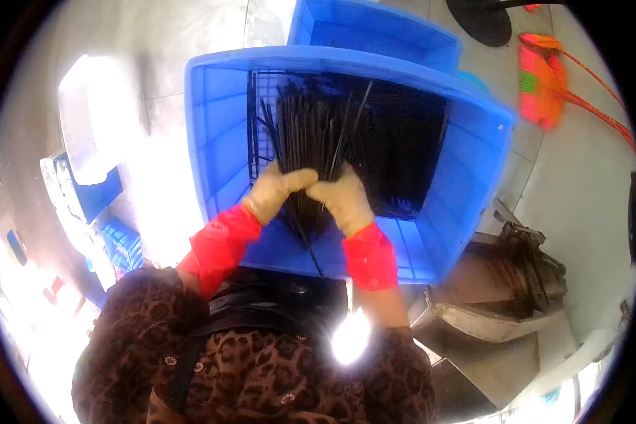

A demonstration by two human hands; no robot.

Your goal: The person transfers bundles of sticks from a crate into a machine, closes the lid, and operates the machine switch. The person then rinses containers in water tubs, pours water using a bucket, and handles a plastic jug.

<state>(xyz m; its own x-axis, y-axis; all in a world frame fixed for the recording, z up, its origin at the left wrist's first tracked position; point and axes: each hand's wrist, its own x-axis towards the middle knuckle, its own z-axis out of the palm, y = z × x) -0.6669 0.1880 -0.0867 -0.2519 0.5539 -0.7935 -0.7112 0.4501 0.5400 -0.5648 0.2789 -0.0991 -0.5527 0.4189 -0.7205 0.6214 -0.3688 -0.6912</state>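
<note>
Both my hands wear pale gloves with red cuffs over a large blue bin [219, 141]. My left hand [270, 192] and my right hand [343, 198] are wrapped round a thick bundle of thin dark sticks [305, 131], one on each side, thumbs close together on top. Most sticks lie side by side, pointing away from me; a few splay out, and one pokes toward me below my hands. Inside the bin, under and right of the bundle, lies a dark mass of similar-looking thin pieces [399, 145]. A dark grid [265, 88] shows at its left.
Behind the bin stands a second blue bin [381, 35]. A metal machine or trough [502, 290] sits at the right. An orange item with cords [543, 81] lies on the floor, near a black round base [480, 21]. A blue crate [122, 244] is at the left.
</note>
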